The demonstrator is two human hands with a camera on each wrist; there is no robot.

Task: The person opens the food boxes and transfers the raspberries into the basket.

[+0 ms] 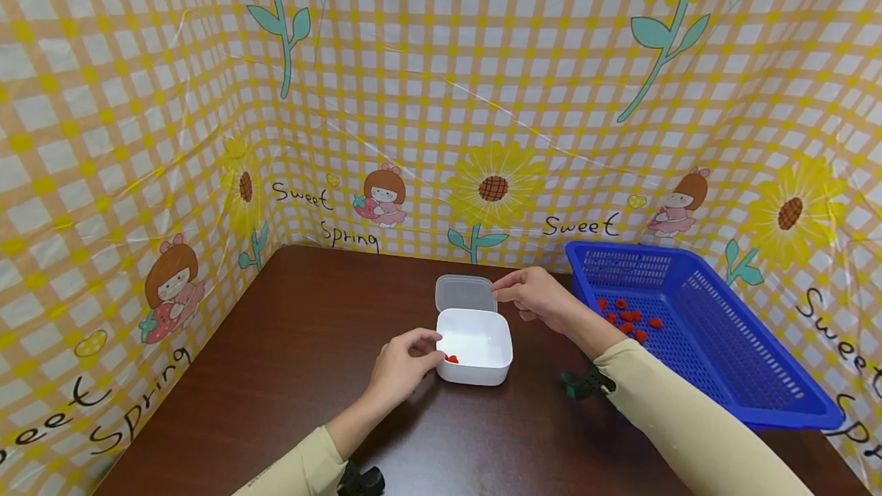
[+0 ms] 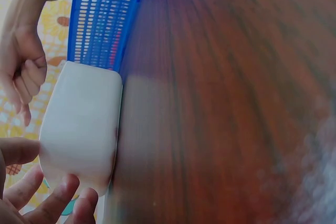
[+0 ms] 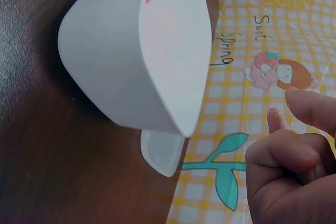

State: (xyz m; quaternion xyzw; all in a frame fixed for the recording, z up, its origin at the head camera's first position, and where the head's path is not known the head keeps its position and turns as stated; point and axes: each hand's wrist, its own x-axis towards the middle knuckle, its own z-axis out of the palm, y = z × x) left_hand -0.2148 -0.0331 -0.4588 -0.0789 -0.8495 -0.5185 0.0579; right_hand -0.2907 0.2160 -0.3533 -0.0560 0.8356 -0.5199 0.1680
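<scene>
A white box (image 1: 475,358) stands uncovered on the table, with small red pieces (image 1: 451,359) in its front left corner. My left hand (image 1: 406,364) grips the box's left side, thumb at the front corner and a finger farther back on the rim. Behind the box lies a translucent lid (image 1: 465,293). By the lid's right edge is my right hand (image 1: 540,298); in the right wrist view its forefinger (image 3: 310,109) reaches out while other fingers are bent, and nothing sits between them. The left wrist view shows the box's outer wall (image 2: 84,119) before the left fingers.
A blue plastic basket (image 1: 717,320) with slotted walls stands at the right, holding several red raspberry-like pieces (image 1: 625,327). The brown table (image 1: 331,305) meets a checked, flower-printed cloth (image 1: 413,113) at the back and sides. Each wrist wears a black band.
</scene>
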